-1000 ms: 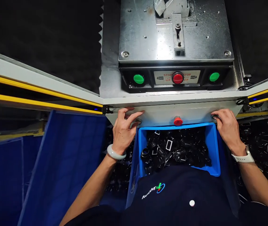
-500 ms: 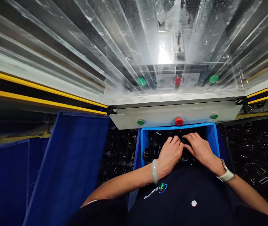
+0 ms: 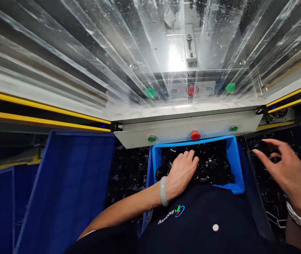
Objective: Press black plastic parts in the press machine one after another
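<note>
My left hand [image 3: 182, 173] lies palm down in the light-blue plastic bin [image 3: 192, 141], its fingertips among a heap of glossy black plastic parts [image 3: 211, 165]. A jade bangle [image 3: 163, 190] circles that wrist. Out to the right, my blurred right hand [image 3: 285, 164] hovers with its fingers curved above a dark bin of loose black parts [image 3: 277, 190]. Blur and the dark background hide whether it holds a part. Whether my left hand grips anything is hidden too.
A clear corrugated guard [image 3: 86, 60] covers a steel machine plate [image 3: 176, 53]. Below it sits a cream panel [image 3: 171, 134] with a red button [image 3: 195, 135] and green buttons. A dark-blue crate [image 3: 78, 165] stands to the left. My dark shirt fills the bottom of the view.
The guard has come down since my hands rested on the panel. Both hands then went into the light-blue bin, and my right hand has now moved out rightward over the dark bin.
</note>
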Demonstrator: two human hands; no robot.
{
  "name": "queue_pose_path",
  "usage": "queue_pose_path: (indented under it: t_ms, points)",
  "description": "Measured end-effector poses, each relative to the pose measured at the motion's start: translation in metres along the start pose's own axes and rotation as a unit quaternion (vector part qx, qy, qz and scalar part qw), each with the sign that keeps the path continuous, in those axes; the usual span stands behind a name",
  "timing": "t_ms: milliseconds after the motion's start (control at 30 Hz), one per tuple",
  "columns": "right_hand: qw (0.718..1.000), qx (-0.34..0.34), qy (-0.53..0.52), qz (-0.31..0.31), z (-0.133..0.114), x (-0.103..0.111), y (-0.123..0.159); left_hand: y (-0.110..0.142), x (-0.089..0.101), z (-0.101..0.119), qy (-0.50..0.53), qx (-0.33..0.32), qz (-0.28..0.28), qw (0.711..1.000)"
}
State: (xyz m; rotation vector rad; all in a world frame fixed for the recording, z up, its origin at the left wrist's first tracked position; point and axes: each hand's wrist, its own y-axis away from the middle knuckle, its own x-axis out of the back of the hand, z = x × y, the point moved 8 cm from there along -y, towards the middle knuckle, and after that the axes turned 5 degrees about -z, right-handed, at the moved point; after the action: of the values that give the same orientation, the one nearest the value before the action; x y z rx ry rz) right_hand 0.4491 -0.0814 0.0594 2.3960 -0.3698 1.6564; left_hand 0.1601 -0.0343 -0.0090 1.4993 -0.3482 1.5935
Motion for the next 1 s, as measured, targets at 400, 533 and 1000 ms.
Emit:
queue_pose_path:
  t_ms: [400, 533, 1000]
  points:
    - [0.956, 0.220, 0.047, -0.189, -0.105, -0.155, 0.011, 0.019, 0.013, -0.048, 0.498, 0.049, 0.097, 0.861]
    - [0.950, 0.226, 0.063, -0.205, -0.116, -0.192, 0.003, 0.018, -0.002, -0.060, 0.733, 0.094, 0.100, 0.666]
    - [0.967, 0.139, -0.182, -0.109, -0.108, -0.073, -0.011, 0.010, -0.012, -0.069, 0.883, 0.121, 0.168, 0.422]
